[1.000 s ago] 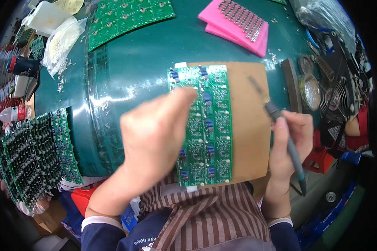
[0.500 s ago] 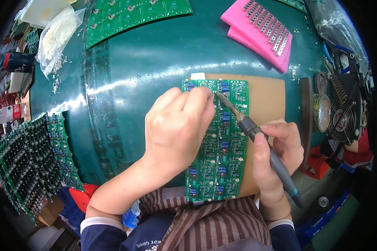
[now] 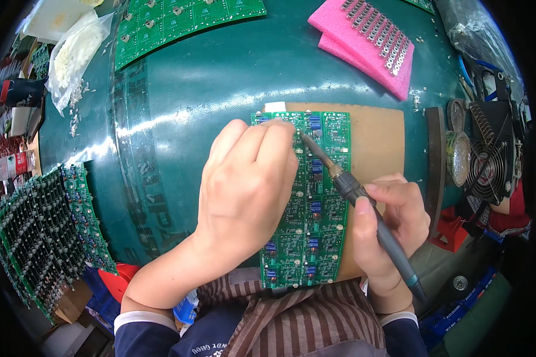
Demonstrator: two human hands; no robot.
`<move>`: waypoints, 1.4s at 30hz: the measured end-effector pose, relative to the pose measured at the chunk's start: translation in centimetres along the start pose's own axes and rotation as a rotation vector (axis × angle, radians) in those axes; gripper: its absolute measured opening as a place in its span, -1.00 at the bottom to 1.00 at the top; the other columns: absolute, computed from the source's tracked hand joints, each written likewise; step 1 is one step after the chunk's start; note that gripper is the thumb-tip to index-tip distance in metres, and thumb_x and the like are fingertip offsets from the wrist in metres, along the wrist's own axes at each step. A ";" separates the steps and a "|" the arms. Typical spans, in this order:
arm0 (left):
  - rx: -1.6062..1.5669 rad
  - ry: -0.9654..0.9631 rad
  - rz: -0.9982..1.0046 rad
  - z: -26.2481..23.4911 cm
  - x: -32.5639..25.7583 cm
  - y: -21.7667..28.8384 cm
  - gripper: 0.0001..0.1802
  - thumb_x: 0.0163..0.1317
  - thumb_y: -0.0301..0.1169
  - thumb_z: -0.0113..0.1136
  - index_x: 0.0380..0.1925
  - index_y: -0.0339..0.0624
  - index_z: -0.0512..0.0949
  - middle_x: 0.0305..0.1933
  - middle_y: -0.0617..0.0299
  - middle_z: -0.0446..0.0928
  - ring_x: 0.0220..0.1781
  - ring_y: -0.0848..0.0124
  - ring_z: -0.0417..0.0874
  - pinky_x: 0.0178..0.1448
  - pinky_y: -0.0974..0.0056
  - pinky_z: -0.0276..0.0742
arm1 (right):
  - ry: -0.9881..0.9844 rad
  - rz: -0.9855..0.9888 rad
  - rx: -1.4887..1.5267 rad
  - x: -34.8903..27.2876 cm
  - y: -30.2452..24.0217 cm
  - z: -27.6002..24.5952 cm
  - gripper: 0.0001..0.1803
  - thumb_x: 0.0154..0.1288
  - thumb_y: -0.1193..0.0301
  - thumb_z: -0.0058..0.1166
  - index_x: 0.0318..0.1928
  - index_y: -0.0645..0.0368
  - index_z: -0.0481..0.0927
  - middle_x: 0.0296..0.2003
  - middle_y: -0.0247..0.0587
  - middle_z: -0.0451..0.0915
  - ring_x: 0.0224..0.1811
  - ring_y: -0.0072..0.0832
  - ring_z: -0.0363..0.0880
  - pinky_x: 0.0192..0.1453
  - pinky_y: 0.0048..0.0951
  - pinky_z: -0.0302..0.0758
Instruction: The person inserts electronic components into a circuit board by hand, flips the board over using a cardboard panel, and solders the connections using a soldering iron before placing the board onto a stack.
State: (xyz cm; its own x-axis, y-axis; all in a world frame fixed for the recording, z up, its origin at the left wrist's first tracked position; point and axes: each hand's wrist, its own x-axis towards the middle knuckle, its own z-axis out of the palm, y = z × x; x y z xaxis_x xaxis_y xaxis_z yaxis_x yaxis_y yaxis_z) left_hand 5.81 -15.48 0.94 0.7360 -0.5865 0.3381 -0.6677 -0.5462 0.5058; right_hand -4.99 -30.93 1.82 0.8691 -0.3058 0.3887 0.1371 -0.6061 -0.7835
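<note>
A green circuit board panel (image 3: 324,238) with blue capacitors lies on a brown board (image 3: 376,140) in front of me. My right hand (image 3: 394,223) grips a soldering iron (image 3: 380,225) by its grey handle. The iron's tip slants up and left, reaching the upper part of the panel close to my left fingertips. My left hand (image 3: 244,178) is closed over the panel's upper left, fingers pinched downward. What those fingers hold, if anything, is hidden behind the back of the hand.
Another green panel (image 3: 184,30) lies at the far left. Pink foam (image 3: 369,47) holding rows of metal parts is at the far right. A stack of populated boards (image 3: 41,238) stands at left. A plastic bag of white pieces (image 3: 77,53), a bottle (image 3: 12,165) and a fan (image 3: 487,166) line the sides.
The iron's tip and my left hand have shifted slightly left and down along the panel. The whole view has also drifted slightly; both hands keep their grips.
</note>
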 end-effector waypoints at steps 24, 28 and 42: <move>-0.153 -0.161 -0.219 -1.9 -2.3 2.0 -0.87 0.11 -0.59 0.22 -0.32 -0.27 0.52 -0.32 0.01 0.46 -0.43 0.09 0.56 -0.39 0.11 0.51 | -0.025 0.008 0.034 -2.3 -1.2 -1.7 -0.76 0.01 0.54 0.24 -0.29 0.36 0.51 -0.54 -0.12 0.55 -0.55 -0.33 0.53 -0.44 -0.43 0.47; -0.063 -0.133 -0.119 -1.6 -3.1 2.0 -0.80 0.03 -0.51 0.30 -0.28 -0.18 0.61 -0.54 0.22 0.47 -0.55 0.27 0.58 -0.50 0.21 0.50 | -0.052 0.033 0.028 -3.2 -1.2 -1.9 -0.76 0.00 0.55 0.24 -0.29 0.33 0.52 -0.54 -0.11 0.55 -0.54 -0.31 0.54 -0.44 -0.43 0.47; 0.083 -0.048 -0.006 -0.8 -3.3 1.5 -0.80 -0.03 -0.52 0.32 -0.33 -0.17 0.63 -0.61 0.26 0.38 -0.56 0.30 0.42 -0.50 0.24 0.38 | -0.102 0.022 0.000 -3.1 -1.6 -2.0 -0.76 0.00 0.57 0.25 -0.29 0.31 0.51 -0.55 -0.11 0.54 -0.53 -0.31 0.56 -0.44 -0.43 0.49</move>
State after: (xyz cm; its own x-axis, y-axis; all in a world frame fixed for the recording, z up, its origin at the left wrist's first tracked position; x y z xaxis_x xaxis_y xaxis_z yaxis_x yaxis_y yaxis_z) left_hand 2.46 -13.94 1.23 0.7353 -0.6097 0.2959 -0.6715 -0.5964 0.4398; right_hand -8.85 -30.46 2.84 0.9157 -0.2426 0.3203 0.1177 -0.6002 -0.7912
